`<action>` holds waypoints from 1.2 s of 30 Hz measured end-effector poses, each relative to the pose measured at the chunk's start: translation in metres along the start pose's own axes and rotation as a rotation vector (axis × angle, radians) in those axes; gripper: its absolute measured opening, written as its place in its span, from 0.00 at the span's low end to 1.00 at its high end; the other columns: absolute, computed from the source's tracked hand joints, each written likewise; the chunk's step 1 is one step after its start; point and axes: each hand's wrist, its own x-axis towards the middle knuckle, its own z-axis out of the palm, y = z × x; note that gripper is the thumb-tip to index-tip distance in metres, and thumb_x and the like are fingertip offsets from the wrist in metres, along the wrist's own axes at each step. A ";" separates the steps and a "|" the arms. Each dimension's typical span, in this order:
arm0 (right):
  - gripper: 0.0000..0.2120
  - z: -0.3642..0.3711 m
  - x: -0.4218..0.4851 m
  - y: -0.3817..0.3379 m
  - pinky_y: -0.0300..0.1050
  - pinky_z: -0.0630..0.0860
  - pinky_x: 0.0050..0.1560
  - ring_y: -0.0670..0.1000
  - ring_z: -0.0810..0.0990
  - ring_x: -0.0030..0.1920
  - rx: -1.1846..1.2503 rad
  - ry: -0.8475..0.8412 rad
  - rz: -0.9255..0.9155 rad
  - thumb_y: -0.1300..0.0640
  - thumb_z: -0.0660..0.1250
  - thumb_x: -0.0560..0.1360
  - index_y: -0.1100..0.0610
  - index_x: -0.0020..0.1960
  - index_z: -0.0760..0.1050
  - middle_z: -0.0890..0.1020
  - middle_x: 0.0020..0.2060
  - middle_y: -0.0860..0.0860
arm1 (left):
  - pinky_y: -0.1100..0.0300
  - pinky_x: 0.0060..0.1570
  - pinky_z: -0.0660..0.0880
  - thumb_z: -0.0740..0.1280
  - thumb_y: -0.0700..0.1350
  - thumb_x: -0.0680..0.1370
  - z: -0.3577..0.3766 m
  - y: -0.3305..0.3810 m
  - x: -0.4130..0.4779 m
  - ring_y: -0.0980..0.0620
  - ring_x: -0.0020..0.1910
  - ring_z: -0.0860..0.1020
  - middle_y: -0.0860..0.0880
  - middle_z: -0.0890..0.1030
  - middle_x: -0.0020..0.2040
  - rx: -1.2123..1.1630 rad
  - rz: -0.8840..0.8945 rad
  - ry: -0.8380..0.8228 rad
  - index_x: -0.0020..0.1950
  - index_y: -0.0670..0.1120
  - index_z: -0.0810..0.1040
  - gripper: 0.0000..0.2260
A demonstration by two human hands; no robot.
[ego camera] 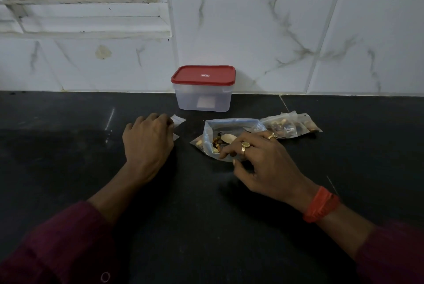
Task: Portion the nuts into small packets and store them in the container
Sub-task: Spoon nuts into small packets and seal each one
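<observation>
L hand (148,143) fingers curled onto empty packets (177,120); R hand (263,162) pinches near edge of open nut bag (229,128), spoon (228,138) inside. Filled packets (286,126) just right of the bag. Container (203,97) w/ red lid (203,74) on stands behind, by the wall, on the counter (68,123).

Container (203,97): one, with one red lid (203,74). Large nut bag (231,126): one, containing one spoon (228,138). Filled packets (281,126), far right: at least two, overlapping. Empty packets (177,120), left: count indeterminate. Hands: two.
</observation>
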 end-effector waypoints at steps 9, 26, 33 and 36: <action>0.16 -0.005 0.005 -0.002 0.42 0.78 0.50 0.41 0.77 0.46 0.216 0.195 0.171 0.58 0.69 0.75 0.47 0.61 0.77 0.78 0.52 0.45 | 0.56 0.48 0.76 0.62 0.49 0.81 -0.005 0.029 -0.006 0.54 0.49 0.79 0.51 0.82 0.50 -0.756 0.280 0.022 0.55 0.46 0.80 0.11; 0.07 0.000 0.002 0.003 0.41 0.81 0.44 0.42 0.83 0.43 0.386 0.203 0.398 0.54 0.72 0.76 0.51 0.53 0.85 0.86 0.43 0.42 | 0.71 0.51 0.70 0.65 0.53 0.79 -0.010 0.051 -0.021 0.56 0.53 0.75 0.50 0.78 0.55 -0.818 0.244 0.148 0.58 0.46 0.76 0.14; 0.08 -0.001 0.001 -0.003 0.42 0.83 0.41 0.40 0.84 0.41 0.315 0.266 0.385 0.54 0.75 0.74 0.49 0.53 0.85 0.87 0.43 0.42 | 0.69 0.39 0.71 0.72 0.52 0.77 -0.019 0.063 -0.030 0.55 0.41 0.79 0.55 0.81 0.41 -0.849 0.292 0.081 0.45 0.46 0.80 0.10; 0.09 -0.001 0.001 -0.007 0.43 0.83 0.40 0.39 0.84 0.39 0.273 0.279 0.368 0.51 0.75 0.73 0.50 0.53 0.86 0.87 0.43 0.42 | 0.72 0.42 0.69 0.70 0.62 0.74 -0.015 0.062 -0.032 0.58 0.45 0.77 0.56 0.81 0.44 -0.741 0.226 0.100 0.45 0.51 0.81 0.14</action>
